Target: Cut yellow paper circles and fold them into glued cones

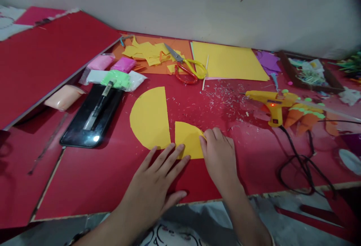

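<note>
A yellow paper half circle (149, 120) and a smaller yellow paper quarter circle (188, 137) lie side by side on the red tabletop. My left hand (158, 176) rests flat, fingers spread, with its fingertips at the lower edges of both pieces. The fingers of my right hand (221, 156) are closed at the right edge of the quarter circle, where the paper lifts a little. Part of that edge is hidden behind the fingers.
Scissors (187, 67) lie near yellow scraps (149, 52) and yellow sheets (228, 60). At the right, a yellow glue gun (270, 101) shows a red light, its black cord (299, 163) looped. A phone (94, 118) with a pen (98, 105) lies left, near several clay packets (115, 79).
</note>
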